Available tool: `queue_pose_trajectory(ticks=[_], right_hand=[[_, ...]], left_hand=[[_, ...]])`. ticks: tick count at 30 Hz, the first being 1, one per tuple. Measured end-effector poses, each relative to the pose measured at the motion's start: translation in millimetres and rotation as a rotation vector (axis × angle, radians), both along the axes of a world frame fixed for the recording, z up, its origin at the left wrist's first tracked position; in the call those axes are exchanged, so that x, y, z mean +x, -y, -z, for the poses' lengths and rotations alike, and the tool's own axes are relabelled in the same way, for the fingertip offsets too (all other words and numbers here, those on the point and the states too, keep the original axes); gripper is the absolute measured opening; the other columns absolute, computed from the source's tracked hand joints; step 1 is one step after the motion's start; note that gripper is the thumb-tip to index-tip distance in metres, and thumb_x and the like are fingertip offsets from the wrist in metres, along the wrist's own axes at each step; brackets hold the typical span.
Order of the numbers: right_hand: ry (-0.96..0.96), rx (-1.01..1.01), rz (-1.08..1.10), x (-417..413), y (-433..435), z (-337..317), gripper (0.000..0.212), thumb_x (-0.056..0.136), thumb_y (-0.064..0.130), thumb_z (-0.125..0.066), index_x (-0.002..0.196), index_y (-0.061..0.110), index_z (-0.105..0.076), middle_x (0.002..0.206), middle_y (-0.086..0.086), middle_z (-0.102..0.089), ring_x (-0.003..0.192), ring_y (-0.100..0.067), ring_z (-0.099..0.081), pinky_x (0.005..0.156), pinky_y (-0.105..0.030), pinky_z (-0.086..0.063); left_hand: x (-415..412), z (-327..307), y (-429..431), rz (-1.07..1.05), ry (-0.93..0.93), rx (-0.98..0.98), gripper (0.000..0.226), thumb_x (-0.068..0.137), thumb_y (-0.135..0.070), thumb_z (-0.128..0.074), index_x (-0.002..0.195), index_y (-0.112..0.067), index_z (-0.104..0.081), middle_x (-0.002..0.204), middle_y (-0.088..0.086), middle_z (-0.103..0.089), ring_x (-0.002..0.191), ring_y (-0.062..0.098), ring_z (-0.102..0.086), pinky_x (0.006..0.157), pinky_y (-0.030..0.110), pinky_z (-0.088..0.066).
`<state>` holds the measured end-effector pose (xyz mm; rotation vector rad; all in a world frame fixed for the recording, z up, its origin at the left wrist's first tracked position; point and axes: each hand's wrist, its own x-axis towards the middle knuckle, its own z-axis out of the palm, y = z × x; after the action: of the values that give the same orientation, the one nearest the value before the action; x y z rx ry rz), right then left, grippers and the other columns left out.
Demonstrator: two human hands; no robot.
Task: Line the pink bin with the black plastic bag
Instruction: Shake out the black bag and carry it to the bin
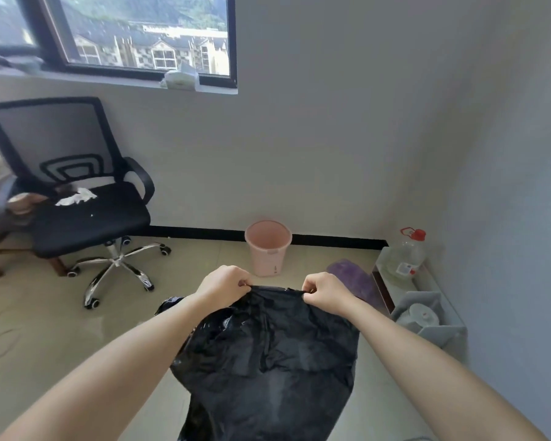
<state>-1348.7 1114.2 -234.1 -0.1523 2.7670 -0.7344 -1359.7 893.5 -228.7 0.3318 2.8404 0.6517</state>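
The pink bin (pixel 268 248) stands upright and empty on the floor against the far wall. In front of it, nearer to me, the black plastic bag (pixel 268 354) hangs down from my two hands. My left hand (pixel 225 283) pinches the bag's top edge at its left end. My right hand (pixel 325 292) pinches the same edge at its right end. The edge is stretched between both hands, just short of the bin and slightly above the height of its rim. The bag's mouth looks closed and its lower part is crumpled.
A black office chair (pixel 86 211) with white tissue on its seat stands at the left. A purple mop head (pixel 353 278), a large clear bottle with a red cap (pixel 406 254) and a grey holder (pixel 427 313) sit at the right along the wall.
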Motion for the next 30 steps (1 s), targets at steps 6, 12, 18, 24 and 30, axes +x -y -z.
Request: queue_pose_trajectory(ticks=[6, 12, 18, 24, 30], right_hand=[[-0.058, 0.032, -0.012, -90.4, 19.5, -13.2, 0.005, 0.079, 0.015, -0.054, 0.079, 0.016, -0.058, 0.088, -0.006, -0.062, 0.084, -0.020, -0.052, 0.074, -0.031, -0.040], [-0.174, 0.051, 0.098, -165.7, 36.1, -22.9, 0.015, 0.085, 0.018, -0.050, 0.095, 0.011, -0.059, 0.087, -0.003, -0.055, 0.086, -0.020, -0.046, 0.087, -0.033, -0.037], [-0.067, 0.131, 0.095, -217.6, 38.7, 12.3, 0.018, 0.086, 0.023, -0.046, 0.100, 0.016, -0.056, 0.109, -0.013, -0.058, 0.105, -0.034, -0.048, 0.091, -0.035, -0.034], [0.050, 0.134, 0.005, -294.0, 26.1, 44.8, 0.021, 0.088, 0.020, -0.045, 0.104, 0.012, -0.056, 0.093, -0.004, -0.047, 0.092, -0.027, -0.041, 0.088, -0.033, -0.035], [0.164, 0.044, -0.063, -364.3, 6.4, 80.3, 0.004, 0.086, 0.019, -0.045, 0.087, 0.019, -0.049, 0.095, -0.006, -0.063, 0.092, -0.028, -0.054, 0.071, -0.028, -0.035]], left_hand=[[-94.5, -10.3, 22.3, -0.058, -0.071, 0.033, 0.017, 0.086, -0.015, -0.054, 0.093, -0.013, -0.069, 0.100, 0.010, -0.071, 0.096, 0.030, -0.061, 0.081, 0.036, -0.051], [-177.0, -22.5, 31.6, -0.091, -0.184, 0.117, 0.018, 0.088, -0.015, -0.054, 0.097, -0.013, -0.069, 0.102, 0.008, -0.071, 0.098, 0.028, -0.062, 0.080, 0.033, -0.049], [-237.1, 5.3, 26.5, -0.047, -0.197, 0.034, 0.021, 0.089, -0.017, -0.050, 0.099, -0.017, -0.068, 0.107, 0.006, -0.070, 0.102, 0.029, -0.061, 0.081, 0.034, -0.047], [-310.9, 40.2, 8.7, -0.029, -0.205, -0.042, 0.024, 0.090, -0.013, -0.046, 0.099, -0.017, -0.068, 0.107, 0.003, -0.071, 0.103, 0.027, -0.059, 0.076, 0.031, -0.036], [-372.1, 73.8, -9.1, -0.117, -0.100, -0.059, 0.022, 0.089, -0.012, -0.047, 0.094, -0.012, -0.068, 0.101, 0.006, -0.072, 0.098, 0.029, -0.060, 0.081, 0.035, -0.044]])
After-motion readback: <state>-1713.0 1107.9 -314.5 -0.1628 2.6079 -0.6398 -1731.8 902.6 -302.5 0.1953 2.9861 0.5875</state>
